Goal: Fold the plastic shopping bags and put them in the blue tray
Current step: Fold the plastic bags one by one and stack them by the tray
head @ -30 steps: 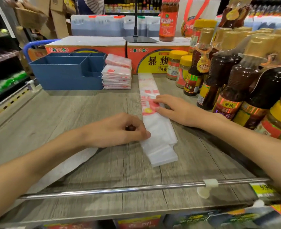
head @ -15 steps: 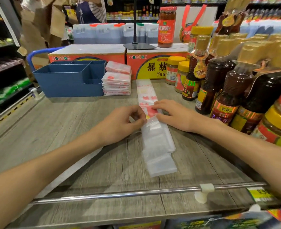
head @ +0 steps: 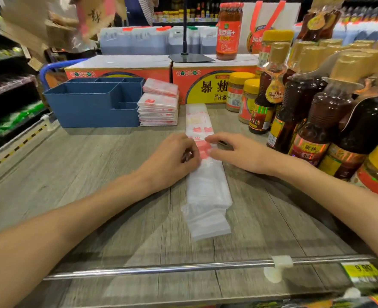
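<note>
A white plastic bag (head: 206,196) with red print, folded into a long narrow strip, lies lengthwise on the wooden shelf top. My left hand (head: 172,161) has curled fingers pinching the strip's left edge at its middle. Opposite it, my right hand (head: 239,152) holds the right edge with its fingertips on the red print. The blue tray (head: 90,107), split into compartments, stands at the back left. Right beside it sits a stack of folded bags (head: 159,107).
Dark sauce bottles (head: 312,112) and yellow-lidded jars (head: 239,92) crowd the right side, close to my right forearm. Orange cartons (head: 121,70) line the back. A metal rail (head: 183,267) with a price tag runs along the near edge. Another person stands far behind.
My left hand has slid away from me along the strip, from near its lower half up to the middle, meeting my right hand. The right hand has hardly moved.
</note>
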